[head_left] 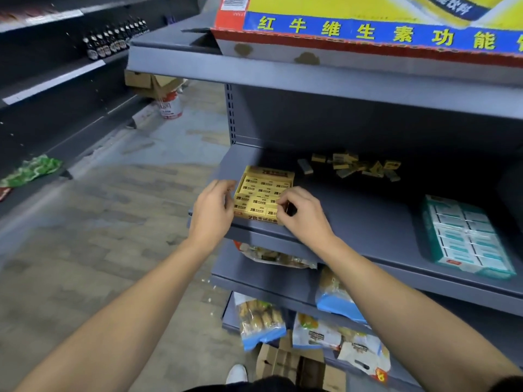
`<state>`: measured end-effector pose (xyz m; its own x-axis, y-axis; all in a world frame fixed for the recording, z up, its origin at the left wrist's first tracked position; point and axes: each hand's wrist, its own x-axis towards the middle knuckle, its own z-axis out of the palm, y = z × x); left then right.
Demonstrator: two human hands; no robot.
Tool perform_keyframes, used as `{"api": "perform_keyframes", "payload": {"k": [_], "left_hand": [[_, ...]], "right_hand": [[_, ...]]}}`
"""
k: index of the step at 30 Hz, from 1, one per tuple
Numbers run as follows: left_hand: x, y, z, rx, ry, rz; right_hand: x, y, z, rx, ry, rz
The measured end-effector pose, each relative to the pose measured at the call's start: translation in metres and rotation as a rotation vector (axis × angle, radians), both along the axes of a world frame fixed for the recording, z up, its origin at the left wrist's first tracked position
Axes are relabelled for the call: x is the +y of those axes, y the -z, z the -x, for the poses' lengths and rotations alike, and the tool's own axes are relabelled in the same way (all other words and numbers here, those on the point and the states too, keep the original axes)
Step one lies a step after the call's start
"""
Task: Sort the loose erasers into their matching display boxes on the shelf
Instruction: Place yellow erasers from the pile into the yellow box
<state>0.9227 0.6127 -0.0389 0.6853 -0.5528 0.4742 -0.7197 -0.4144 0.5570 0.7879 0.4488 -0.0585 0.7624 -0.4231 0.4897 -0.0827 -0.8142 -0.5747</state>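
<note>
A yellow display box (263, 190) of 2B erasers sits at the left front of the grey shelf (368, 222). My left hand (212, 210) rests against the box's left side with the fingers curled at its edge. My right hand (302, 212) pinches a yellow eraser at the box's right front corner. A pile of loose yellow and grey erasers (356, 166) lies further back on the shelf. A teal and white display box (467, 239) of erasers stands at the right of the same shelf.
A large yellow, red and blue carton (368, 26) sits on the shelf above. Snack bags (260, 318) fill the lower shelves. A cardboard box (294, 366) lies on the floor by my shoe. Bottles (116, 41) stand on the dark shelving to the left.
</note>
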Motion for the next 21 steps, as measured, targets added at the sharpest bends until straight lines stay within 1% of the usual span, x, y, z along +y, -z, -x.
{"api": "perform_keyframes", "payload": {"k": [7,12,18,21], "left_hand": [[-0.013,-0.007,0.006,0.022,0.039,0.017],[-0.016,-0.005,0.004,0.041,0.048,0.015],[-0.034,-0.002,0.009,0.054,0.125,0.025],[-0.052,-0.003,0.016,0.025,0.183,0.027]], "right_hand": [[0.001,-0.002,-0.001,0.051,0.043,0.048],[-0.004,0.003,0.001,0.035,0.003,0.022],[-0.004,0.009,0.006,0.016,-0.002,0.033],[-0.010,0.003,0.009,0.018,0.008,0.035]]}}
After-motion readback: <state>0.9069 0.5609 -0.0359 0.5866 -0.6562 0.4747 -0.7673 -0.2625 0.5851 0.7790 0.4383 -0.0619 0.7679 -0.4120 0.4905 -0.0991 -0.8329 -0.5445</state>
